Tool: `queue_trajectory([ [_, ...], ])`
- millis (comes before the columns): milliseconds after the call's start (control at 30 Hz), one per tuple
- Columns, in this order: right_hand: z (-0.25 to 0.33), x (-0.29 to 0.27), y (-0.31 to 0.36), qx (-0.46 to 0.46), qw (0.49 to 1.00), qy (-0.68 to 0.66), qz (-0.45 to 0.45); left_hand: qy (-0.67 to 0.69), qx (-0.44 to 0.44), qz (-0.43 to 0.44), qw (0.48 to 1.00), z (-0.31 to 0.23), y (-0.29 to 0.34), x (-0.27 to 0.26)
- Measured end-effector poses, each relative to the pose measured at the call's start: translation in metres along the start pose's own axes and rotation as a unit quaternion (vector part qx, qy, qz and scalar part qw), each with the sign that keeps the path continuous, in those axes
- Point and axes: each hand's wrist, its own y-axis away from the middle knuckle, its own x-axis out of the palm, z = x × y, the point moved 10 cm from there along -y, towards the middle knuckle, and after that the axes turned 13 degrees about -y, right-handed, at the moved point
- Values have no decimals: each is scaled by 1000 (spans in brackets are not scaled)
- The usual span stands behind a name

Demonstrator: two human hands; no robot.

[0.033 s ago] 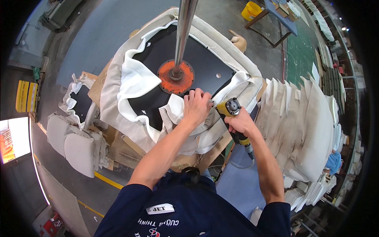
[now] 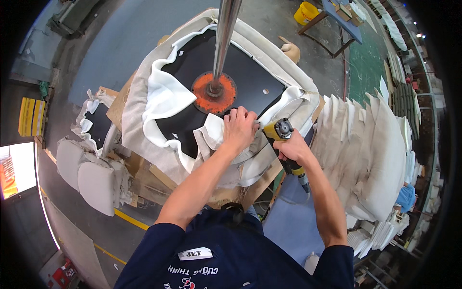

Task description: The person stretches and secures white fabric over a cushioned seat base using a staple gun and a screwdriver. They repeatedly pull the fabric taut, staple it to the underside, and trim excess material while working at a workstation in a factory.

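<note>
In my right hand [image 2: 291,146] is a yellow and black pneumatic staple gun [image 2: 278,129], its nose against the near right edge of a cushion piece. A hose leads off below its handle. My left hand [image 2: 240,127], fingers curled, grips the folded beige fabric [image 2: 134,113] just left of the nose; its fingertips partly hide the fold. White padding [image 2: 166,96] lies in loose waves inside the fabric, around a black panel [image 2: 190,55]. An orange round plate [image 2: 199,96] on a metal shaft [image 2: 225,43] rests on the panel's middle.
Stacked beige covered cushions [image 2: 363,149] stand close on the right. Grey cushions [image 2: 98,178] and a smaller black-panelled piece [image 2: 99,124] are at the left. Farther off are a yellow bucket [image 2: 306,13] and a blue table [image 2: 344,21].
</note>
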Motion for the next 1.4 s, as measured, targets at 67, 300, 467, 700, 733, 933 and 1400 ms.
queue_trajectory([
  [67,9,4,4,-23,1000,7,4,7,-10,-1,1000,6,2,3],
  [300,10,10,9,-20,1000,14,14,26,-3,-17,1000,12,2,3],
  [467,4,11,3,-6,999,0,41,54,-1,-16,998,17,11,-4],
  [700,-10,15,24,-17,995,-81,64,21,-8,-41,999,62,59,-69],
  [733,-16,18,26,-13,994,-75,73,10,-9,-40,999,66,70,-75],
  [933,-10,27,26,-11,997,-33,72,7,-118,-96,988,93,90,-90],
  [1400,8,18,11,-54,996,51,51,268,-294,3,917,86,116,-86],
])
